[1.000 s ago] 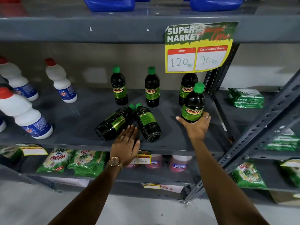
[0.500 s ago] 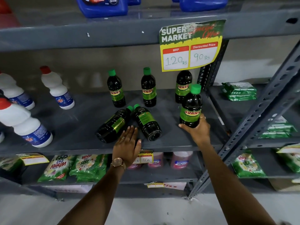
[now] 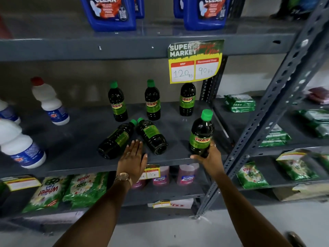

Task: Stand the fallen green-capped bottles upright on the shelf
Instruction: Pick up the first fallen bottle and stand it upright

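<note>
Two dark green-capped bottles lie on their sides on the grey shelf (image 3: pixel 74 139): the left fallen bottle (image 3: pixel 115 139) and the right fallen bottle (image 3: pixel 152 136), caps nearly meeting at the back. My left hand (image 3: pixel 132 158) rests flat and open at the shelf's front edge between their bases. My right hand (image 3: pixel 211 157) grips the base of an upright Sunny bottle (image 3: pixel 202 133) standing at the front right. Three more green-capped bottles stand at the back: the left one (image 3: pixel 117 103), the middle one (image 3: pixel 152 101) and the right one (image 3: pixel 187 99), whose cap is hidden by the sign.
White red-capped bottles (image 3: pixel 50 102) stand and lean at the shelf's left. A yellow price sign (image 3: pixel 195 62) hangs from the shelf above, under blue jugs (image 3: pixel 111 13). A perforated steel post (image 3: pixel 263 111) slants on the right. Green packets (image 3: pixel 239 103) fill nearby shelves.
The view has tilted up and drawn closer. My right hand has brought its upright bottle toward the shelf's front right. My left hand stays flat by the fallen bottles.
</note>
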Action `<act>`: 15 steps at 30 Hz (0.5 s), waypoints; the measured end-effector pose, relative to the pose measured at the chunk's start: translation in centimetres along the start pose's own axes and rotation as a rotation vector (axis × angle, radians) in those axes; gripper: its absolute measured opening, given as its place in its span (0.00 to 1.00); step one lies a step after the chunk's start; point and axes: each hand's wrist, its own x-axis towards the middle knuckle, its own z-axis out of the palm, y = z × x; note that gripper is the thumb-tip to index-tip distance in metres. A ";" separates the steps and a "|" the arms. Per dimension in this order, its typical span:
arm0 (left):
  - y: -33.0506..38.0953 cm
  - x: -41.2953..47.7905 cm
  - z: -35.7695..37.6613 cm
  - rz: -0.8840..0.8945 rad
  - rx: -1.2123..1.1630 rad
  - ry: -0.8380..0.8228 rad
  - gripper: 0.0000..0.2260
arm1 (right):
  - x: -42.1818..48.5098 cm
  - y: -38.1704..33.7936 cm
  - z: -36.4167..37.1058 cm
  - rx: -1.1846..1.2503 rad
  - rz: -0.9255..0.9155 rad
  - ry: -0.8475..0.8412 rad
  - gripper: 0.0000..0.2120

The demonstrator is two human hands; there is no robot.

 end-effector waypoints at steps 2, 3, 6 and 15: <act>0.0 0.0 0.0 0.012 0.001 0.010 0.27 | 0.0 0.2 -0.4 -0.026 -0.015 -0.026 0.35; 0.0 0.0 0.0 0.019 0.003 0.014 0.27 | 0.0 0.2 -0.5 -0.036 -0.018 -0.038 0.35; -0.2 -0.2 0.2 0.028 -0.004 -0.007 0.29 | 0.2 0.5 -0.7 -0.073 -0.037 -0.050 0.35; -1.2 -3.9 -3.0 0.210 -0.071 -0.247 0.41 | -4.3 -1.5 0.4 0.032 0.062 0.197 0.44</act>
